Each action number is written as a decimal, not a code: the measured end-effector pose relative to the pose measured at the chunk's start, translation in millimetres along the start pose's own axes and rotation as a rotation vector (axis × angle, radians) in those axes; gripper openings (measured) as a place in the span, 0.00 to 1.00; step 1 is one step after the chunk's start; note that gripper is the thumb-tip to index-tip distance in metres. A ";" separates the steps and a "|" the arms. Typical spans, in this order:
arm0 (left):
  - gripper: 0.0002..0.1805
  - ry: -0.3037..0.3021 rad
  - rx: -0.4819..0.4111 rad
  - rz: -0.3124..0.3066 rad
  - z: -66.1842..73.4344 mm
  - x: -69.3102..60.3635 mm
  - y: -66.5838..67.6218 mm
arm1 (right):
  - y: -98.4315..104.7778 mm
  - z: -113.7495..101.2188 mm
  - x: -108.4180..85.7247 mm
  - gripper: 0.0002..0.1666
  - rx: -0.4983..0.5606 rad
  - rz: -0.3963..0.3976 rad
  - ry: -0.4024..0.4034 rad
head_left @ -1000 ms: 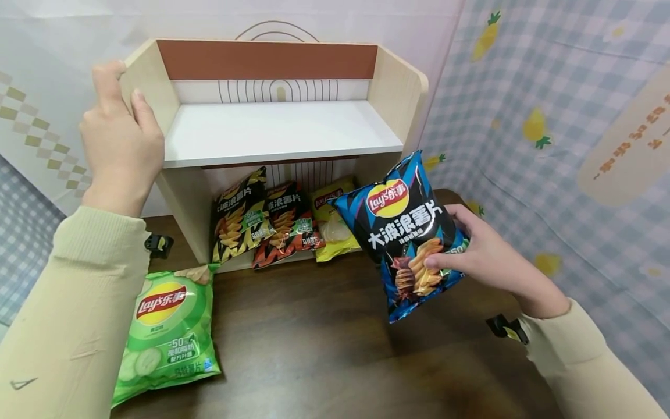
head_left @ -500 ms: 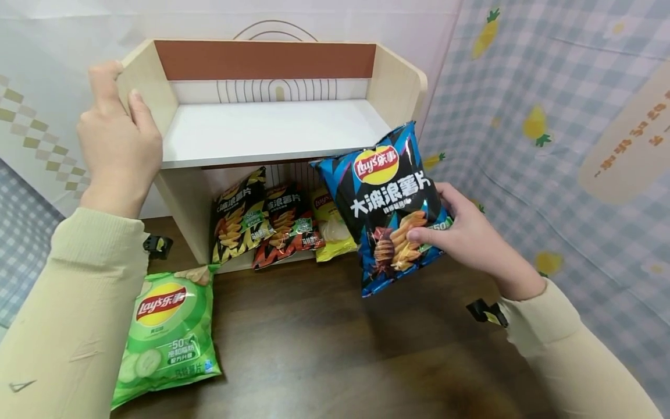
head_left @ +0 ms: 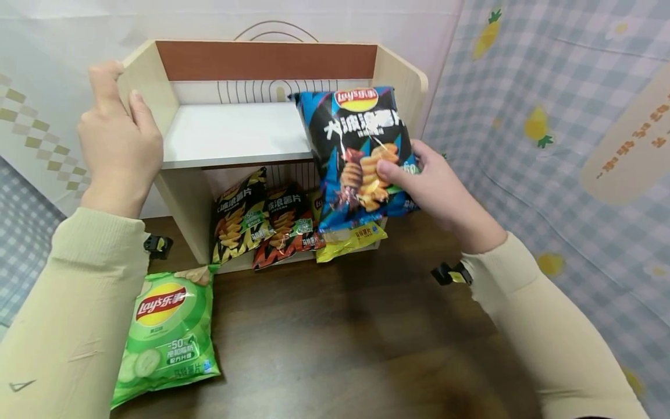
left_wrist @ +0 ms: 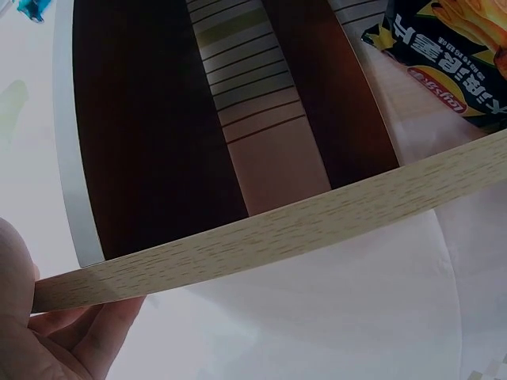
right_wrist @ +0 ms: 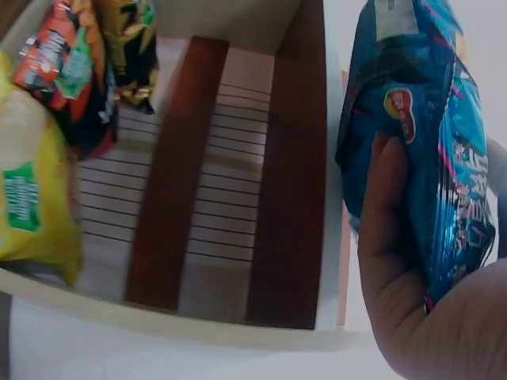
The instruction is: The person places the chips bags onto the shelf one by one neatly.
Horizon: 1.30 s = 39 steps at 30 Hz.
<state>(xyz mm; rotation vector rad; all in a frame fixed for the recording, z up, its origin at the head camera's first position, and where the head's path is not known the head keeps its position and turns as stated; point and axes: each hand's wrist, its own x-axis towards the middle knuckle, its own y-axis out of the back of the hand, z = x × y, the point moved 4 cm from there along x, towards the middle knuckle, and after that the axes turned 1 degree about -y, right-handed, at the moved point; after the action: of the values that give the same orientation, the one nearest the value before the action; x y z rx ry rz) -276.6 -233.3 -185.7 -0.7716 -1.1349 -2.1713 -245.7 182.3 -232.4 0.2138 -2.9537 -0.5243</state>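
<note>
My right hand (head_left: 437, 183) grips a blue and black chip bag (head_left: 361, 169) by its right side, thumb on the front and fingers behind. The bag is in the air before the right part of the white upper shelf (head_left: 235, 131), hiding some of it. In the right wrist view the same chip bag (right_wrist: 420, 150) is beside the shelf board. My left hand (head_left: 120, 139) holds the left side panel (head_left: 149, 87) of the wooden shelf unit; in the left wrist view the thumb and fingers lie on either side of the panel (left_wrist: 261, 210).
On the lower level lean a yellow-black chip bag (head_left: 241, 215), a red-black chip bag (head_left: 288, 224) and a yellow chip bag (head_left: 348, 241), partly hidden. A green chip bag (head_left: 170, 331) lies at the left of the brown table (head_left: 293, 343). Checked cloth (head_left: 523, 145) hangs at right.
My right hand has raised the blue and black chip bag up and to the left, from right of the shelf unit to the upper shelf's front. The left hand stays on the panel.
</note>
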 end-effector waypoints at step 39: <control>0.23 -0.025 -0.009 0.031 -1.6 -2.2 -1.4 | -47.5 -46.5 11.5 0.53 -1.089 0.324 0.921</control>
<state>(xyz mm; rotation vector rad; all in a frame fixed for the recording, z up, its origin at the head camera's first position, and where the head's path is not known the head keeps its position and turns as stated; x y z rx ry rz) -276.5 -233.5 -188.8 -0.8171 -1.1186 -2.1483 -244.2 120.9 -204.5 -0.1253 -1.4968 -1.3815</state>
